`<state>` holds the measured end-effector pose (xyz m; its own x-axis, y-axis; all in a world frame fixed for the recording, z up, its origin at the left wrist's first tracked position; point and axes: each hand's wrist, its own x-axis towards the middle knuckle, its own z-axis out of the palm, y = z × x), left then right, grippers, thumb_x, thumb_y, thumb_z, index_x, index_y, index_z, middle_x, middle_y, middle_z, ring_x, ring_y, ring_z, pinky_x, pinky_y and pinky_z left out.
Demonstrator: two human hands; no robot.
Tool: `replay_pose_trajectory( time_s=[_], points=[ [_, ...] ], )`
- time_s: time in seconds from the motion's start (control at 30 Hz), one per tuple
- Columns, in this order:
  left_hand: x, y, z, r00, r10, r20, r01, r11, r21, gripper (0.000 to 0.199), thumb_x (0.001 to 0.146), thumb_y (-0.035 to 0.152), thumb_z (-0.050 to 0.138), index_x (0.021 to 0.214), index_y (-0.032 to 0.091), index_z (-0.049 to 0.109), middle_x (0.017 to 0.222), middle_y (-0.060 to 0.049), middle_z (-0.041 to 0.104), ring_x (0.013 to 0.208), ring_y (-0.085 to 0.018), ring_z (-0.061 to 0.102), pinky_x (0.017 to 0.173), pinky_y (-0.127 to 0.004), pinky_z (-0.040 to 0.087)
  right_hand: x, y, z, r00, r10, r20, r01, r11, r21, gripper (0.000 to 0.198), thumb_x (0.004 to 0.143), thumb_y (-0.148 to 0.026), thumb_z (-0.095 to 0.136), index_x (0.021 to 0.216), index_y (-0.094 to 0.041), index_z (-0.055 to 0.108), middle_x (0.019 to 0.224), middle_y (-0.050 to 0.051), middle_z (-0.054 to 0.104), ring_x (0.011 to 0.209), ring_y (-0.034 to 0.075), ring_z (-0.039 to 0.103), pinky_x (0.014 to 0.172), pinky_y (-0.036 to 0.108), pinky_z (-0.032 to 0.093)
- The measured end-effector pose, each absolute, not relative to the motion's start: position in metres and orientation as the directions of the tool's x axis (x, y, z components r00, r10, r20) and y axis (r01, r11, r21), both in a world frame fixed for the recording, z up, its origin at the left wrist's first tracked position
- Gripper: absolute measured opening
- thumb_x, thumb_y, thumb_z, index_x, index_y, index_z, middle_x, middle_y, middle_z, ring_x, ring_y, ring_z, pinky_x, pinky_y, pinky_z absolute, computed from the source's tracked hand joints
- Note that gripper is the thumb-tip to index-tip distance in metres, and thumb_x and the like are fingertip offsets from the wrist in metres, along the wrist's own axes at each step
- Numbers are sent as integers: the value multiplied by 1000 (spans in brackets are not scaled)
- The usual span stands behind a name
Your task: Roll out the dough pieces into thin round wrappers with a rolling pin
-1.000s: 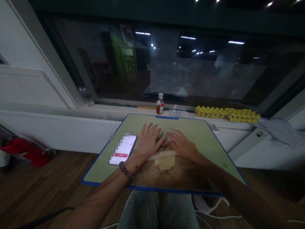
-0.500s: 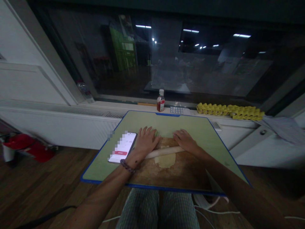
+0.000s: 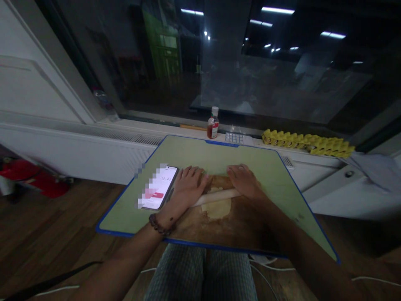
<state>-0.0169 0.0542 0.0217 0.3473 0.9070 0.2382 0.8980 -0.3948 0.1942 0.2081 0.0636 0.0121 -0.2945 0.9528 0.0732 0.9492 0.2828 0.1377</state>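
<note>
A pale rolling pin lies across a flattened sheet of yellowish dough, which shows on both sides of the pin. My left hand, with a beaded bracelet at the wrist, rests palm down on the pin's left end, fingers stretched forward. On the right end lies my right hand, also palm down with extended fingers. Both palms hide the pin's ends. Under the dough is a brown wooden board. A phone with a lit screen lies beside my left hand.
The board sits on a green, blue-edged tabletop. On the sill behind stand a bottle of red liquid, a white gridded object and yellow egg cartons. A radiator is left of the table; cables run below.
The camera view has shifted slightly. The pin has rolled a little toward me, and more dough shows beyond it. Both hands stay on its ends.
</note>
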Motion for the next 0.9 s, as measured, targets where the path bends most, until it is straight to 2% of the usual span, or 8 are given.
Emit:
replay_pose_trajectory(
  time_s=[0.13, 0.37, 0.57, 0.73, 0.9],
  points=[
    [-17, 61, 17, 366, 901, 235, 890, -412, 194, 43, 103, 42, 32, 126, 14, 56, 135, -12, 57, 129, -27, 45, 110, -44, 34, 208, 61, 7, -326, 944, 46, 932, 313, 182, 38, 100, -18, 32, 130, -18, 56, 138, 13, 57, 126, 26, 50, 108, 47, 34],
    [-20, 58, 3, 469, 854, 226, 844, -508, 169, 46, 105, 40, 24, 132, 16, 52, 143, -13, 49, 136, -26, 38, 111, -43, 32, 209, 49, 1, -302, 947, 113, 946, 283, 156, 44, 99, -17, 28, 132, -20, 58, 149, 8, 48, 134, 31, 44, 113, 51, 27],
    [-15, 40, 6, 404, 898, 174, 888, -430, 161, 49, 104, 41, 25, 142, 20, 46, 159, -12, 30, 144, -33, 27, 113, -58, 24, 210, 27, -2, -297, 935, 194, 955, 288, 75, 47, 101, -18, 23, 137, -20, 53, 151, 6, 46, 138, 29, 40, 116, 51, 23],
    [-13, 18, 9, 456, 857, 241, 859, -495, 132, 48, 104, 42, 28, 147, 29, 42, 159, -7, 32, 146, -31, 26, 116, -58, 18, 214, 10, -12, -276, 937, 213, 960, 260, 102, 46, 101, -26, 33, 144, -21, 47, 149, 8, 49, 138, 32, 38, 113, 52, 26],
    [-11, 21, 11, 434, 853, 289, 868, -482, 119, 46, 103, 40, 31, 145, 26, 44, 159, -7, 32, 146, -31, 25, 117, -59, 17, 212, 19, -10, -187, 967, 170, 980, 173, 96, 47, 101, -27, 31, 146, -19, 44, 147, 13, 50, 137, 33, 41, 110, 52, 32]
  ],
)
